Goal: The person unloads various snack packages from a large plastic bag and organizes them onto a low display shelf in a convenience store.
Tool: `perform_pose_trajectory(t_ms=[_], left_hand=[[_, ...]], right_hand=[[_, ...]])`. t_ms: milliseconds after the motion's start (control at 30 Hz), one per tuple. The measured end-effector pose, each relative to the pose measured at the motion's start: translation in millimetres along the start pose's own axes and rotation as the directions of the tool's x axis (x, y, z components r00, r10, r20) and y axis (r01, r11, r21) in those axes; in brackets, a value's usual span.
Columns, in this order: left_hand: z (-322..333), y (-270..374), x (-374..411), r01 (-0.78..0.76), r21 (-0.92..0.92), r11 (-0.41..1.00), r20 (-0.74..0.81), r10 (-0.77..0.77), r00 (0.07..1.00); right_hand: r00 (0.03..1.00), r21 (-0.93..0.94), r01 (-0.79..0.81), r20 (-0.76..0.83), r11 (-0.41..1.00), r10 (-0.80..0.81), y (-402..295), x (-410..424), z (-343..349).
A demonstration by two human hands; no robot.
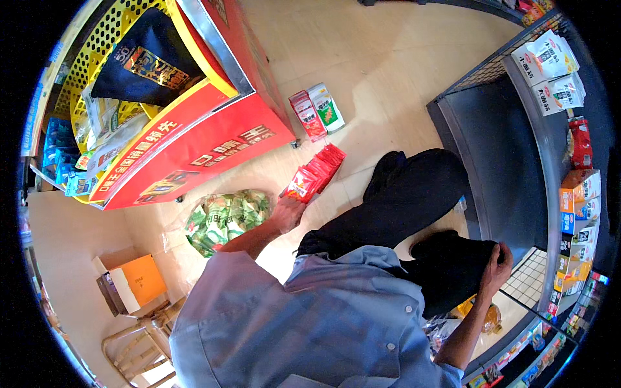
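Observation:
My left hand [289, 213] grips the near end of a display box of small red snack packets [318, 172], held low above the floor. Just beyond it, two more boxes stand side by side on the floor: one of red packets [308, 116] and a white and green one [328, 107]. Beside my left forearm lies a clear plastic bag of green and white packets [228, 216]. My right hand [497, 266] rests at my bent knee [451, 271] in black trousers, with no object visible in it.
A red display stand [218, 150] with a yellow basket [213, 87] is at the upper left. Dark shelving [495, 145] with snack packs [558, 94] runs along the right. An orange carton [143, 281] and a bamboo chair [136, 349] are at lower left; an oil bottle [491, 317] sits beneath my right arm.

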State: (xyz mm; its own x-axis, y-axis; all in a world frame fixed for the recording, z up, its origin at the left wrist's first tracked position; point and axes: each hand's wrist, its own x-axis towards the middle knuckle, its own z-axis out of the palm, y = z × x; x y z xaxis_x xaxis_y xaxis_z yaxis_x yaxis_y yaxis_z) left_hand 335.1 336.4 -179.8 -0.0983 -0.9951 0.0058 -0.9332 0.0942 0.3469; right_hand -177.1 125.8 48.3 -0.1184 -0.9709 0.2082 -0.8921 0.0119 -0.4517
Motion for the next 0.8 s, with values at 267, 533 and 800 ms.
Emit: perform_pose_trajectory(t_ms=[267, 533, 800], left_hand=[[18.1, 6.5, -42.3, 0.19, 0.049, 0.98, -0.098, -0.185, 0.978], [44.9, 3.7, -41.7, 0.263, 0.015, 0.965, -0.184, -0.256, 0.949], [74.7, -10.4, -31.4, 0.356, 0.121, 0.927, 0.029, -0.361, 0.932]], right_hand=[[1.0, -0.017, 0.019, -0.013, 1.0, -0.019, 8.9, -5.1, -5.6], [0.999, -0.062, 0.049, -0.02, 0.997, -0.05, 7.0, -8.5, -9.0], [0.999, -0.022, 0.002, -0.042, 1.0, -0.003, 12.1, -14.7, -8.4]])
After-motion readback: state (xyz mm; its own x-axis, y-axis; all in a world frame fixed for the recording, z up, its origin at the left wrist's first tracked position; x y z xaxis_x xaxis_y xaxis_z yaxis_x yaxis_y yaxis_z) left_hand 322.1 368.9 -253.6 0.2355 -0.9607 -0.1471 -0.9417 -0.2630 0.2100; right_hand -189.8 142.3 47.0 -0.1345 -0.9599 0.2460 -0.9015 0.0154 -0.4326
